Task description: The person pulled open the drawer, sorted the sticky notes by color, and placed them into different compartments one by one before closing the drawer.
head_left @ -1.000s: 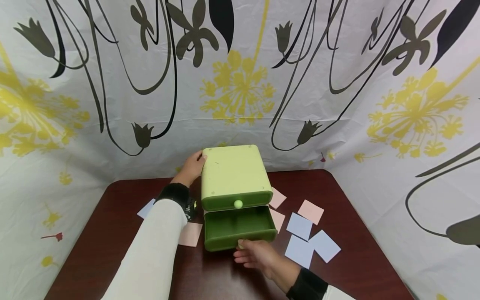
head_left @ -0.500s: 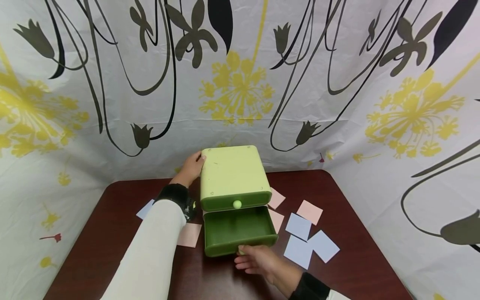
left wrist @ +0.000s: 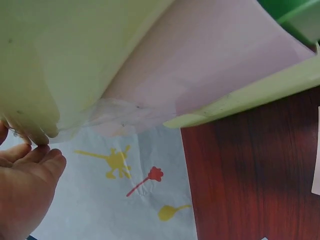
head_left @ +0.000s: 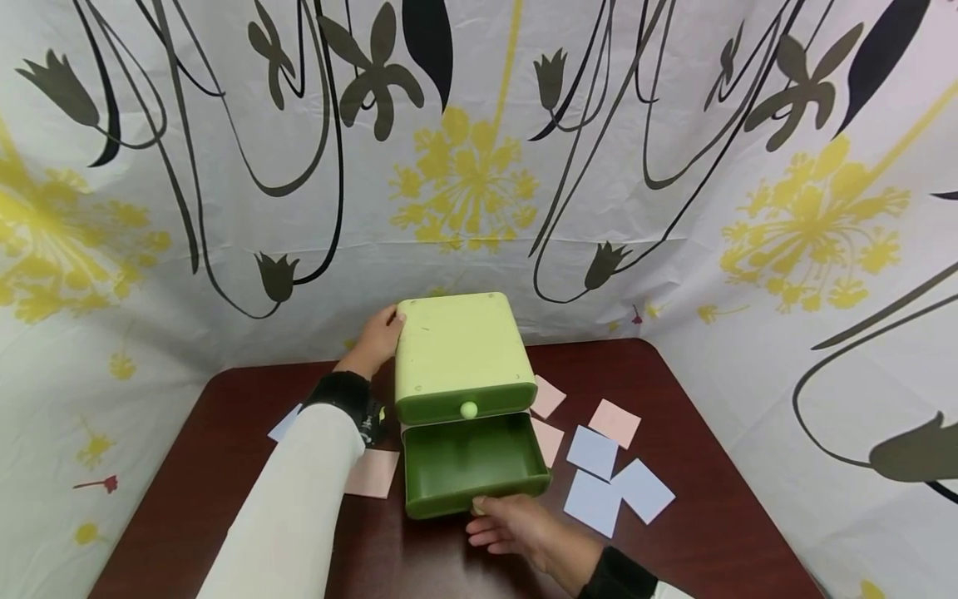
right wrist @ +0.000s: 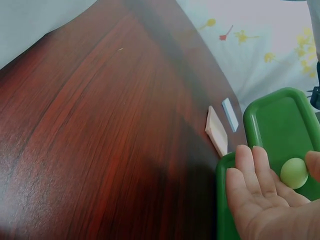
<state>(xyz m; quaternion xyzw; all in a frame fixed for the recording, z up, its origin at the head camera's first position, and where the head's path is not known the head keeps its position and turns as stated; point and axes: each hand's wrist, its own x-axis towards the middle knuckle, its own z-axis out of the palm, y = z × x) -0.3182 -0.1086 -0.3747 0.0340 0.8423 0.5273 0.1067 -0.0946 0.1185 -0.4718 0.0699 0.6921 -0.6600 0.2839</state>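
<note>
A small two-drawer cabinet [head_left: 462, 345], pale yellow-green on top with green drawers, stands in the middle of the table. At its left back edge, my left hand [head_left: 379, 337] grips the side, fingertips curled around the panel edge in the left wrist view. The lower drawer [head_left: 473, 457] is pulled out toward me, with nothing lying in it. My right hand [head_left: 516, 524] pinches the lower drawer's knob between thumb and index finger, the other fingers extended. The upper drawer [head_left: 441, 408] is closed, its round light-green knob [head_left: 469, 410] showing.
Several pink and blue paper squares lie on the dark red-brown table [head_left: 659, 416], including a blue square [head_left: 593, 452] and a pink square [head_left: 615, 423] to the right. Another pink square [head_left: 372, 472] sits left of the drawer. A floral cloth [head_left: 314, 216] hangs behind.
The lower drawer has slid slightly farther out toward me, with my right hand moving along on its knob. My left hand keeps its hold on the cabinet. The head view has shifted slightly.
</note>
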